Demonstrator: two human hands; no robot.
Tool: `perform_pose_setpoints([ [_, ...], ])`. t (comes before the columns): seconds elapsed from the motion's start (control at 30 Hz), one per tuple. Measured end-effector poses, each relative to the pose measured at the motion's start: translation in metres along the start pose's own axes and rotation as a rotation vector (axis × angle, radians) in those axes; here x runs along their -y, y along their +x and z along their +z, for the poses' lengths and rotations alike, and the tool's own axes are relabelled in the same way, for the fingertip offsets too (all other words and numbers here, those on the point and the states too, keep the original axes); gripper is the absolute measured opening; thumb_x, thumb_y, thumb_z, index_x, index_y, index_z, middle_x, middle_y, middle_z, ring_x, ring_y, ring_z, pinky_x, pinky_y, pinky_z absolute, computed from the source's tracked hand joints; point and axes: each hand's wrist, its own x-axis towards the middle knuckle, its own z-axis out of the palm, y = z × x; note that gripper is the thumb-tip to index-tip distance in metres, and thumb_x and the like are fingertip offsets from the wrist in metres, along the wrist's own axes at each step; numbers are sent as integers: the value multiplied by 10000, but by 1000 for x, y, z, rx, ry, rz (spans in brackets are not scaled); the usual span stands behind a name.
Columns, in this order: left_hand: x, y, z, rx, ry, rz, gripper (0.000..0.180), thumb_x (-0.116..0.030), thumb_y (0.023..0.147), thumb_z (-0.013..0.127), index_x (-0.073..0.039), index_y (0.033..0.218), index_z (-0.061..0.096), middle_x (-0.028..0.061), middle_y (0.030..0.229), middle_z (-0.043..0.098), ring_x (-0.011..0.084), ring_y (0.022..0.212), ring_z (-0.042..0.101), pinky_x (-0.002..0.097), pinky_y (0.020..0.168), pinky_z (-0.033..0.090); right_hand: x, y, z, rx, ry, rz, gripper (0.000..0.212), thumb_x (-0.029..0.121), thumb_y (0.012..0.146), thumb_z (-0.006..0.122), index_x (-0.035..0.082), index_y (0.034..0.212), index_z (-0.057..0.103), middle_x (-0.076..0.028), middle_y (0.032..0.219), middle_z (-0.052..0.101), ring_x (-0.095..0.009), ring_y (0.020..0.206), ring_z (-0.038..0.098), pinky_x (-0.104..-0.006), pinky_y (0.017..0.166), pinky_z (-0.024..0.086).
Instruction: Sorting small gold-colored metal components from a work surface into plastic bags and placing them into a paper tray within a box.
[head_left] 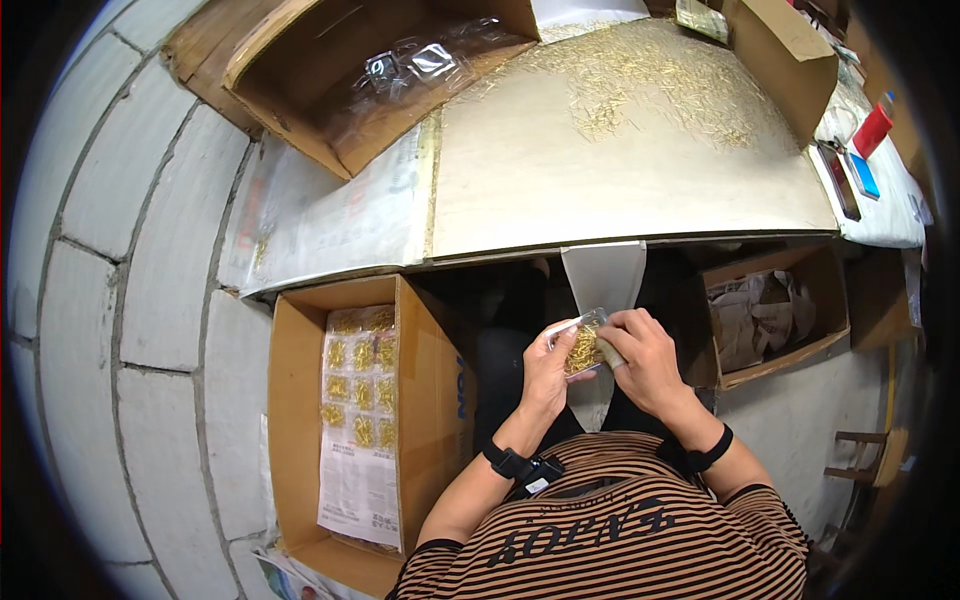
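A small clear plastic box [584, 352] with a heap of thin gold-coloured metal pieces inside is held in front of my body. My left hand [545, 372] grips it from the left, thumb along its side. From the right, the bent fingers of my right hand [648, 358] press against its upper right edge; what the fingertips hold there is partly hidden. To my left, a deep cardboard box [425, 400] contains several similar clear boxes [360, 375] of gold pieces, laid in rows on printed newspaper [360, 490].
Ahead is a pale worktable [620, 200] with loose gold pieces [670, 85] spread over its far part. An open carton [300, 110] of clear plastic boxes stands at its left. Below right sits a paper-lined carton [785, 350]. A red cylinder [873, 128] lies at the far right.
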Motion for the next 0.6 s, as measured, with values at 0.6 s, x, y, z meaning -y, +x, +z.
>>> perform_pose_setpoints([
  [0.6,-7,2,-10,54,-12,51,257,-173,934,548,-27,1144,541,72,1010,615,153,811,647,304,566,598,-4,12,-8,7,156,-11,430,-31,771,606,19,1193,544,-171,1219,564,-325,1157,529,-447,1001,402],
])
